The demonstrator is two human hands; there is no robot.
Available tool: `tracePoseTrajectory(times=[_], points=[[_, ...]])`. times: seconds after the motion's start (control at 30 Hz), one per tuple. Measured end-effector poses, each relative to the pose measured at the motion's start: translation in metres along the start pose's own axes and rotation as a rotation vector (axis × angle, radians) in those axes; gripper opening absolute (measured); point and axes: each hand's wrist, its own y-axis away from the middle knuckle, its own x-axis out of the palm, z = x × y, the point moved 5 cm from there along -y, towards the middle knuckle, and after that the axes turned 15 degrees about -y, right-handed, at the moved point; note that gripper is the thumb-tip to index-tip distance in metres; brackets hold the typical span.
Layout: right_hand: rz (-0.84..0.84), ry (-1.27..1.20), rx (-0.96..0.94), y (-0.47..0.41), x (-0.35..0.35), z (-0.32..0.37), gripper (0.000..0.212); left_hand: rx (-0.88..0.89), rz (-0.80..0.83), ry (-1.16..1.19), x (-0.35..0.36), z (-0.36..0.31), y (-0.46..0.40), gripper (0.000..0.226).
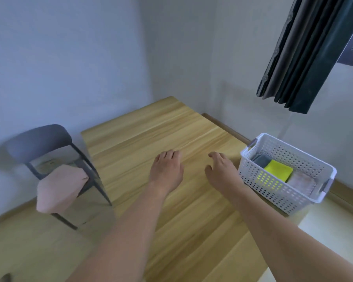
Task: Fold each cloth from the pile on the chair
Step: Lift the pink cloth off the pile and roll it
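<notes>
On the left, a grey chair (49, 151) is standing on the floor just beside the table (171, 129), and a pink cloth (59, 186) is lying across its seat, drooping over the front edge; whether more cloths are lying under it cannot be told, since that part of the view is blurred. Moving right, the left hand (166, 169) is hovering palm-down over the bare wood of the table, its fingers (170, 154) loosely bent and holding nothing. Just beside it, the right hand (220, 169) is hanging in the same way, fingers (214, 155) relaxed and slightly spread, also gripping nothing. Further right, a white basket (283, 198) is sitting at the table's right edge, and inside it a grey cloth (262, 160), a yellow cloth (278, 171) and a pale one (301, 181) are lying folded side by side. Judging from this, the person is sitting between cloths: several seem to be folded and stored already, and the pink one is waiting as the next piece. The next move is likely calling for a reach to the left, well away from where both hands are hovering now, to grip the pink cloth near a corner or edge, lift it clear of the chair and bring it over to the open wood so it can be spread flat before folding.
</notes>
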Motion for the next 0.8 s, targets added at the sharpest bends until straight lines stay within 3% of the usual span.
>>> tracePoseTrajectory(times=[0.17, 0.6, 0.8], points=[[0.058, 0.039, -0.082, 0.009, 0.052, 0.060, 0.048, -0.128, -0.003, -0.009, -0.007, 0.089, 0.042, 0.043], [0.129, 0.026, -0.022, 0.014, 0.271, 0.250, 0.047, -0.132, 0.121, -0.031, 0.010, 0.391, 0.111, 0.040], [0.133, 0.054, -0.007, -0.014, 0.333, 0.310, 0.049, -0.162, 0.131, 0.038, 0.022, 0.483, 0.115, 0.036]])
